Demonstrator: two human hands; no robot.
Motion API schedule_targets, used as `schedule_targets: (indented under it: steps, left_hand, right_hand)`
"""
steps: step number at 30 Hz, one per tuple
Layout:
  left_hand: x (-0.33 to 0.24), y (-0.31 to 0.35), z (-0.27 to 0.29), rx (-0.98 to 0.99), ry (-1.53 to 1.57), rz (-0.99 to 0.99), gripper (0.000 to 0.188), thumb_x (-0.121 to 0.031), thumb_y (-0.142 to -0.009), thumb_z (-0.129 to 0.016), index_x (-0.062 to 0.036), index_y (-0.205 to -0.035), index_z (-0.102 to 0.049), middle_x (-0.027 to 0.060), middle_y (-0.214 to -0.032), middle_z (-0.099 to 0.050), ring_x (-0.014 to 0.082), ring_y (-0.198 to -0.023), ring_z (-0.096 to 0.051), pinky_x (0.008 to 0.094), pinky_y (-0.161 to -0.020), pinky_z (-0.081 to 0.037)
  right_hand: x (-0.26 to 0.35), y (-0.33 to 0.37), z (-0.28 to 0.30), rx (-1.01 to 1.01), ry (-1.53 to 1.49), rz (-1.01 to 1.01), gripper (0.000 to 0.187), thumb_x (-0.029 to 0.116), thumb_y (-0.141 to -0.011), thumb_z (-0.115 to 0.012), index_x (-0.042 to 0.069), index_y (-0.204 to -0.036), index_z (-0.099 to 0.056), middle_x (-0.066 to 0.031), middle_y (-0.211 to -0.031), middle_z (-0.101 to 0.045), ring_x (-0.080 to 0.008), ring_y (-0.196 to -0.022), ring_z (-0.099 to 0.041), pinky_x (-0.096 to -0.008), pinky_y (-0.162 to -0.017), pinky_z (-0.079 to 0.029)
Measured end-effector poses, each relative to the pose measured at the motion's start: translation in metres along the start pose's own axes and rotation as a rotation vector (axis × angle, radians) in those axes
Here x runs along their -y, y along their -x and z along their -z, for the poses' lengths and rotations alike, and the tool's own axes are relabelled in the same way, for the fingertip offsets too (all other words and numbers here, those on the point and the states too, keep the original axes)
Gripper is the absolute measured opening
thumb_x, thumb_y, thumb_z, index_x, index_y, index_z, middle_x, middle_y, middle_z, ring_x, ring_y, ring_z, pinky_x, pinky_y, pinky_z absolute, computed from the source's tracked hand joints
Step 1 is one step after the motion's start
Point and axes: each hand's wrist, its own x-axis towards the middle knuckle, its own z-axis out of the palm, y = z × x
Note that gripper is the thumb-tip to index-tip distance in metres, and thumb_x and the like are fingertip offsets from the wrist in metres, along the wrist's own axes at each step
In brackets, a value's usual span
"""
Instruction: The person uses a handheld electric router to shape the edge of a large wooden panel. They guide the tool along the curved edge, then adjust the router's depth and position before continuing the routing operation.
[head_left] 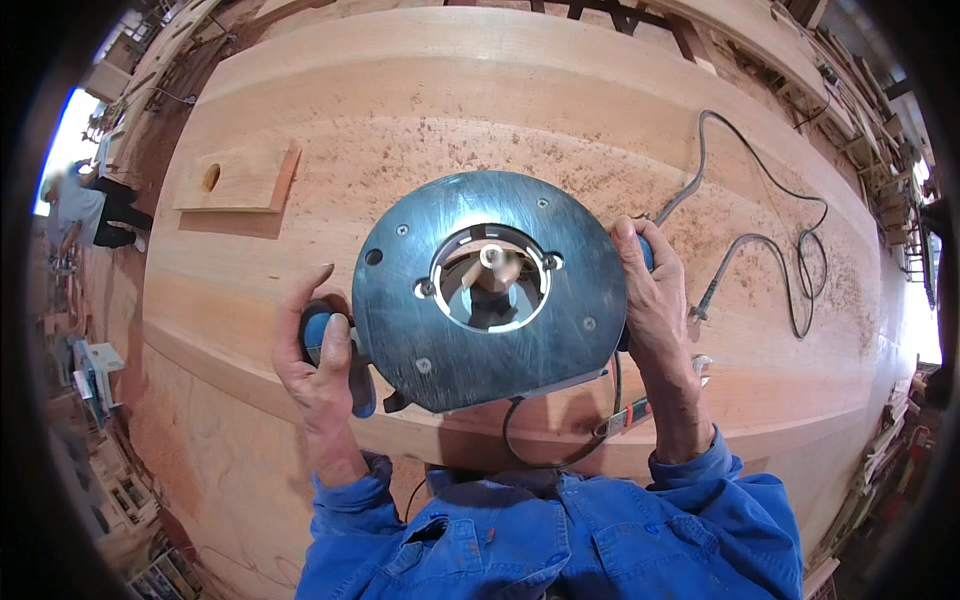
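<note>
I hold a router (480, 370) over a large wooden slab (400, 70), its round metal base plate turned up toward me. In the plate's central opening a shiny collet shows; I cannot tell if a bit is fitted. My left hand (312, 375) is closed round the blue-and-black left handle, with the index finger lifted off it. On the other side my right hand (655, 300) grips the right handle, its thumb by the plate's edge. The router's body is mostly hidden behind the plate.
A small board with a round hole (235, 180) lies at the slab's left. A dark cable (703, 150) with a plug (697, 316) loops at the right. By my right forearm lie a wrench (703, 370) and a narrow tool (625, 417). Wood chips are scattered about. Another person (90, 210) stands far left.
</note>
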Motion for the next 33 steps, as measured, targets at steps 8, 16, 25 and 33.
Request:
schedule_targets:
  steps: [8,16,25,33]
  left_hand:
    - [0.027,0.028,-0.003,-0.059,0.061,-0.037,0.032,-0.015,-0.094,-0.063,-0.0028,-0.124,-0.065,0.0016,-0.092,-0.062,0.0070,-0.082,-0.053,0.0209,-0.074,-0.043]
    - [0.022,0.038,-0.011,-0.078,0.043,-0.060,0.028,-0.023,-0.099,-0.060,-0.0019,-0.115,-0.068,0.0004,-0.091,-0.064,0.0059,-0.081,-0.053,0.0198,-0.071,-0.042]
    - [-0.031,0.026,-0.015,0.016,-0.170,0.119,0.058,-0.049,-0.102,-0.050,0.0048,-0.103,-0.072,0.0063,-0.081,-0.067,0.0122,-0.073,-0.053,0.0289,-0.070,-0.043]
    - [-0.019,0.025,-0.022,0.020,-0.030,-0.040,0.059,-0.052,-0.095,-0.062,0.0050,-0.106,-0.073,0.0107,-0.097,-0.072,0.0138,-0.091,-0.062,0.0276,-0.083,-0.047]
  right_hand:
    - [-0.015,0.032,0.005,-0.138,0.112,0.212,0.031,0.031,-0.100,-0.065,0.002,-0.090,-0.061,-0.0007,-0.075,-0.059,-0.0058,-0.065,-0.054,-0.0223,-0.053,-0.044]
    - [-0.012,0.040,0.014,-0.095,0.147,0.179,0.035,0.034,-0.099,-0.064,0.000,-0.092,-0.063,-0.0043,-0.078,-0.064,-0.0079,-0.065,-0.058,-0.0248,-0.055,-0.047]
    - [0.018,0.031,0.033,0.194,0.500,0.219,0.072,0.062,-0.100,-0.043,-0.004,-0.114,-0.069,-0.0196,-0.103,-0.072,-0.0260,-0.099,-0.069,-0.0360,-0.087,-0.051]
    - [0.000,0.028,0.035,0.164,0.429,0.283,0.076,0.072,-0.090,-0.053,0.001,-0.111,-0.073,-0.0160,-0.094,-0.069,-0.0217,-0.090,-0.065,-0.0326,-0.081,-0.047]
